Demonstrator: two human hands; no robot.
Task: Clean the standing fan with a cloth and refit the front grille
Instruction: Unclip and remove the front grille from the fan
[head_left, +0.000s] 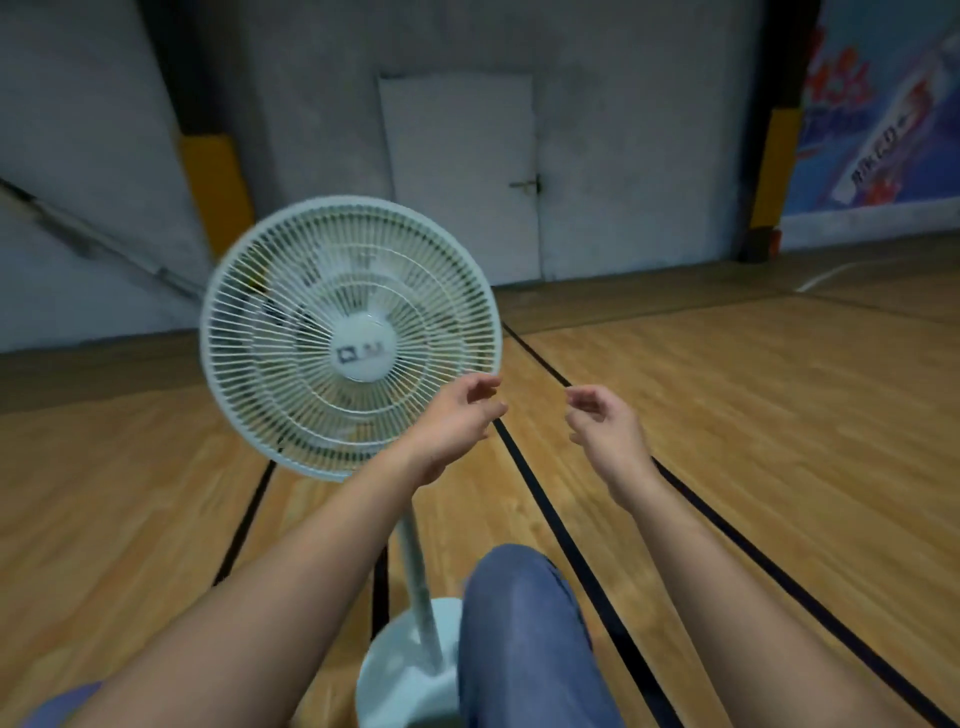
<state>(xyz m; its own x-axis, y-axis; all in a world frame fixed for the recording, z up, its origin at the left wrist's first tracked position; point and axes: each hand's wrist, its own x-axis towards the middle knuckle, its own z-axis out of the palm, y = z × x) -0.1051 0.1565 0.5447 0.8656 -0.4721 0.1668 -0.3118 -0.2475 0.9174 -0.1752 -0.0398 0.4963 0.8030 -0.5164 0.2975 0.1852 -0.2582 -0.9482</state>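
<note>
A pale green standing fan (349, 338) faces me at centre left, its front grille (270, 332) in place over the blades. A thin pole (415, 566) runs down to a round base (405, 670) by my knee. My left hand (457, 421) hovers at the grille's lower right rim, fingers loosely curled and holding nothing; whether it touches the rim I cannot tell. My right hand (605, 421) hangs in the air to the right of the fan, fingers loosely curled and holding nothing. No cloth is in view.
My knee in blue jeans (519, 623) is beside the fan's base. Wooden sports floor (727, 415) with black lines stretches all round. A grey wall with a white door (462, 176) stands behind the fan, and yellow-padded pillars (218, 187) flank it.
</note>
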